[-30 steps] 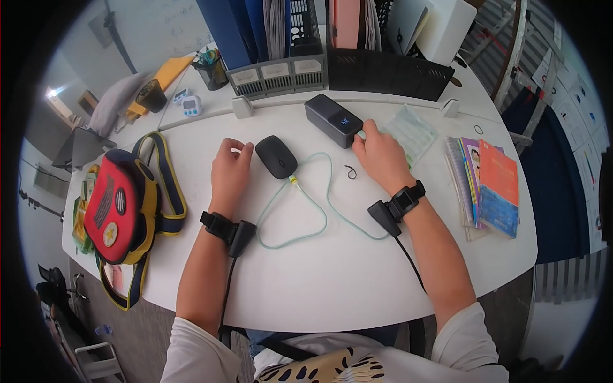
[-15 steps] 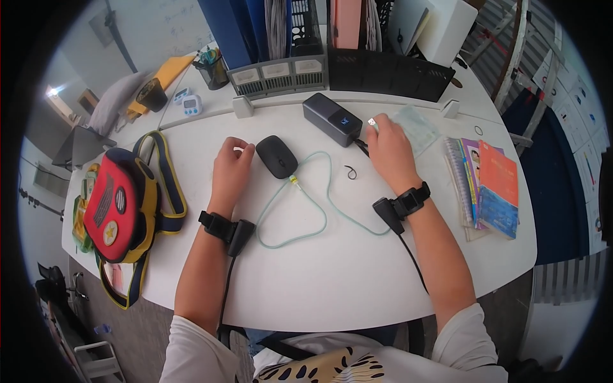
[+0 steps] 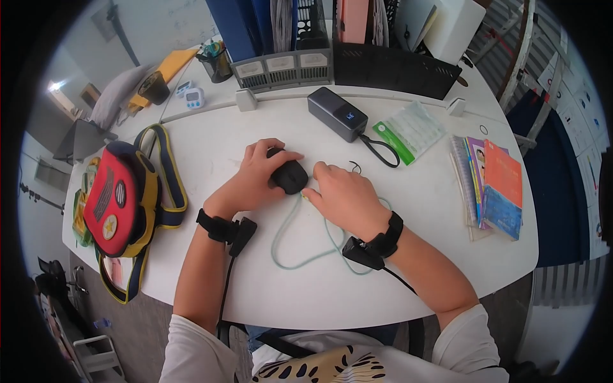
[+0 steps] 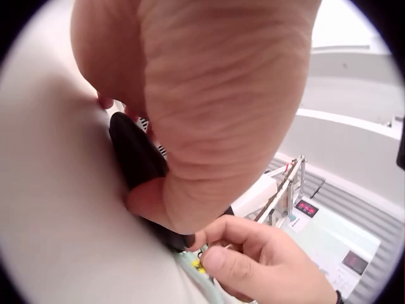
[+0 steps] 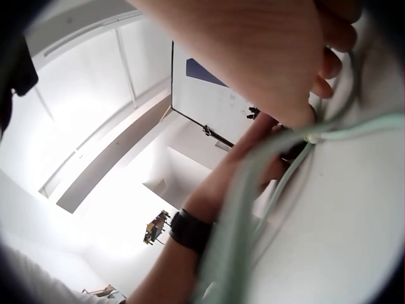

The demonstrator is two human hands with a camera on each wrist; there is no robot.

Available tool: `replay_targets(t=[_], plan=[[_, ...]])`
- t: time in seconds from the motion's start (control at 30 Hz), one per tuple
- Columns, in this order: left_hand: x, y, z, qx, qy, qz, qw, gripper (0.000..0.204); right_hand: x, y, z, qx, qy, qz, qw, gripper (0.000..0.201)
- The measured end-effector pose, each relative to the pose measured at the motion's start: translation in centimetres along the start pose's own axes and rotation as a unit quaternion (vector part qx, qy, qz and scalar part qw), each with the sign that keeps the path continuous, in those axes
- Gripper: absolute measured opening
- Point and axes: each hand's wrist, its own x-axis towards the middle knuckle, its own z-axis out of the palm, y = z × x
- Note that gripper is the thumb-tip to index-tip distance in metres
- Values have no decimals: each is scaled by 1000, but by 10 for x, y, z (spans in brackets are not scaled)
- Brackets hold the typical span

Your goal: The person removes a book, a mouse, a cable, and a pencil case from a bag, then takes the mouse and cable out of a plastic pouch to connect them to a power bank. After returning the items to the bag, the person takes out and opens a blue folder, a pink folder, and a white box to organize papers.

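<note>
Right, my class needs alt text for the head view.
A person's left hand grips a black mouse on a white desk, the right hand close by at a pale green cable. A red bag lies left, books right, a dark box with a display beyond.

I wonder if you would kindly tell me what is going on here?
At a white desk, someone's left hand grips a black mouse. Their right hand is at the mouse's near end, seemingly pinching the pale green cable there. Whether the cable is plugged in cannot be made out. A dark power bank with a lit display lies farther back, untouched.
</note>
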Motion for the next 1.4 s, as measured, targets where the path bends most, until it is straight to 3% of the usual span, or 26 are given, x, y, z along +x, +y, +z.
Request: replay_targets(t=[0.07, 0.13, 0.63, 1.07, 1.4], plan=[[-4, -1, 2, 56, 25, 55, 997, 66, 1, 1, 4, -10, -16, 4, 1000, 25], [-1, 2, -2, 34, 10, 53, 998, 63, 2, 5, 9, -13, 26, -44, 999, 24], [2, 0, 1, -15, -2, 72, 997, 58, -1, 11, 17, -96, 69, -108, 987, 23], [2, -1, -2, -48, -19, 95, 994, 56, 6, 15, 3, -43, 45, -124, 990, 17], [-2, 2, -6, -83, -47, 69, 993, 60, 7, 12, -15, -22, 6, -118, 993, 14]])
